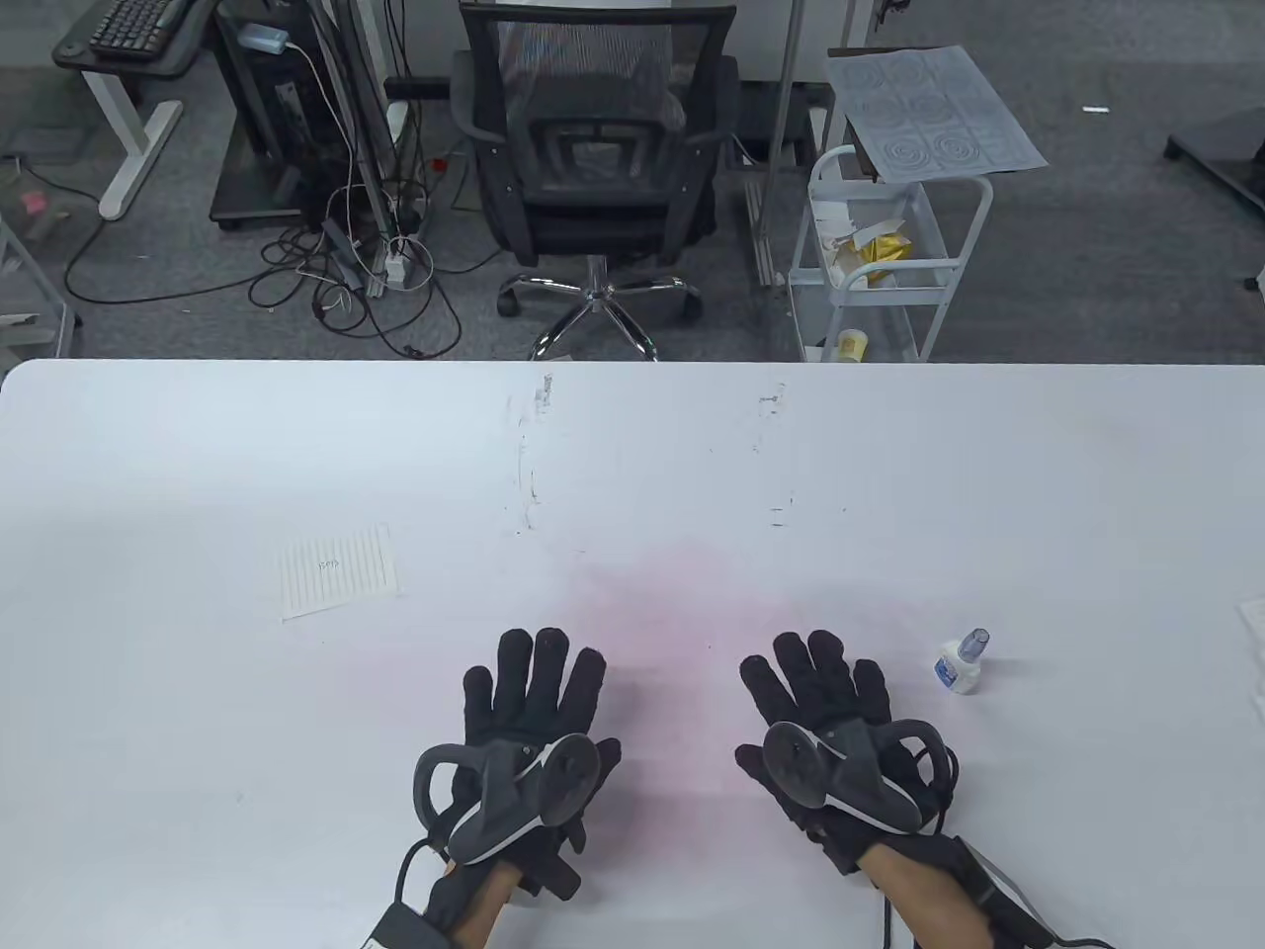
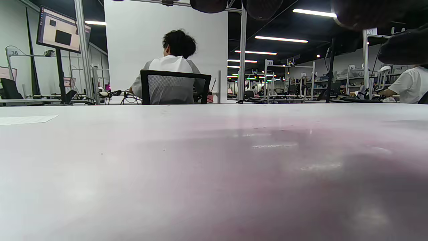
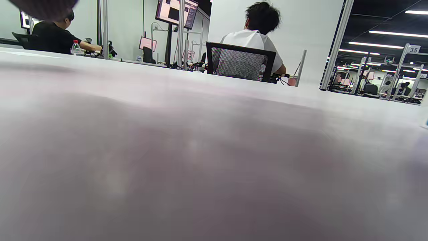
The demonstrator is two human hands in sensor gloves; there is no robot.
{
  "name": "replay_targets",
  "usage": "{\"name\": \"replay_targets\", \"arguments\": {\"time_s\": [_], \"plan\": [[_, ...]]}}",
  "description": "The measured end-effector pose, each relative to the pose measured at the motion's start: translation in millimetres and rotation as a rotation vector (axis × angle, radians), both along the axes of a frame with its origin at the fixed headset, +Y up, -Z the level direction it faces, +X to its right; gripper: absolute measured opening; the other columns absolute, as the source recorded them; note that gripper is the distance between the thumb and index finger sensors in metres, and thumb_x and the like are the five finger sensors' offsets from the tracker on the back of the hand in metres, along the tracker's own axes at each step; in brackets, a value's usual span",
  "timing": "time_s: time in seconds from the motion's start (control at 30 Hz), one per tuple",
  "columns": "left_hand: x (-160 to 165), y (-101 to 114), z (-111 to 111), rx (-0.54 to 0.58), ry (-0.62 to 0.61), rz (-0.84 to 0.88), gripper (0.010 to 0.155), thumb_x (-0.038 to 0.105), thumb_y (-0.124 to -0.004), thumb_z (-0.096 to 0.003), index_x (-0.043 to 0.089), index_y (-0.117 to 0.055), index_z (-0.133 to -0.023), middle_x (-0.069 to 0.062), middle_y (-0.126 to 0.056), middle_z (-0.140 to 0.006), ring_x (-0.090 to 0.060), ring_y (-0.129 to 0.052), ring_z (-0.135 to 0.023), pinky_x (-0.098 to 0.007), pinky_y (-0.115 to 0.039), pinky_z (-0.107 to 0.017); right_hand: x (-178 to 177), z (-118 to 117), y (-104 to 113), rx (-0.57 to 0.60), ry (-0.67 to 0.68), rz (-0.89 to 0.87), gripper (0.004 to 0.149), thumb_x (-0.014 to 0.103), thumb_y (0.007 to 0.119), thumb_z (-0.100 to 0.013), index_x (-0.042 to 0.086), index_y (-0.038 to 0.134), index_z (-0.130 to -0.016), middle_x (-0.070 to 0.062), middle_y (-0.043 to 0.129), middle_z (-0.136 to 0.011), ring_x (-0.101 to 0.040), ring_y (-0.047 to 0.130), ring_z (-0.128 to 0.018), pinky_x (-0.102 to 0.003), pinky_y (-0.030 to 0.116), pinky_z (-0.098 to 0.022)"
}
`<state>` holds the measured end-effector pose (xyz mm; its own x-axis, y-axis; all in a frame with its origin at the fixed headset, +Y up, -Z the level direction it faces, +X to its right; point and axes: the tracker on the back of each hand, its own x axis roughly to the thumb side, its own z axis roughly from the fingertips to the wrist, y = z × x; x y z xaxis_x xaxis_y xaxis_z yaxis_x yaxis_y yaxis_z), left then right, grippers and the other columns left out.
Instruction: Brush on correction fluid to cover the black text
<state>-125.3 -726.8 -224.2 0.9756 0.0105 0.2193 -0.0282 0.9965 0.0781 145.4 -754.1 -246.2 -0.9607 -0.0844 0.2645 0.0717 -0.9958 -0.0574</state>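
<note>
Correction fluid bottle (image 1: 960, 666) stood upright on the white table (image 1: 632, 445), just beside the right hand (image 1: 825, 712) on its outer side. Lined paper (image 1: 339, 571) with a small black mark lay well apart, beyond the left hand (image 1: 529, 712). Nothing stood between them. Both hands lay flat, fingers straight, holding nothing

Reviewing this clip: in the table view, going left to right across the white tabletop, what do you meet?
Small lined sheet of paper with a bit of black writing → black-gloved left hand, flat on the table → black-gloved right hand, also flat → small white correction fluid bottle with a grey-blue cap, standing upright and untouched.
</note>
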Motion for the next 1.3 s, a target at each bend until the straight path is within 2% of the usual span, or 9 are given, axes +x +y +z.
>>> {"name": "replay_targets", "arguments": {"time_s": [1.13, 1.3], "plan": [[-4.6, -0.8, -3.8, -0.024, 0.013, -0.011, 0.078, 0.069, -0.064, -0.0409, 0.040, -0.038, -0.109, -0.002, -0.029, -0.120, -0.037, -0.030, -0.113, -0.062, -0.041, -0.077, 5.4, 0.0, 2.7, 0.005, -0.022, -0.053, 0.081, 0.070, 0.060, -0.039, 0.037, 0.021, -0.102, 0.000, 0.015, -0.109, -0.039, 0.021, -0.104, -0.067, 0.035, -0.070], [-11.7, -1.3, -10.4, -0.040, 0.027, -0.003, 0.078, 0.068, -0.064, -0.0409, 0.040, -0.039, -0.109, -0.002, -0.030, -0.120, -0.036, -0.031, -0.113, -0.062, -0.041, -0.078, 6.4, 0.0, 4.2, 0.006, -0.019, -0.059, 0.081, 0.070, 0.060, -0.039, 0.037, 0.021, -0.102, 0.000, 0.015, -0.109, -0.039, 0.021, -0.104, -0.067, 0.035, -0.070]]}}
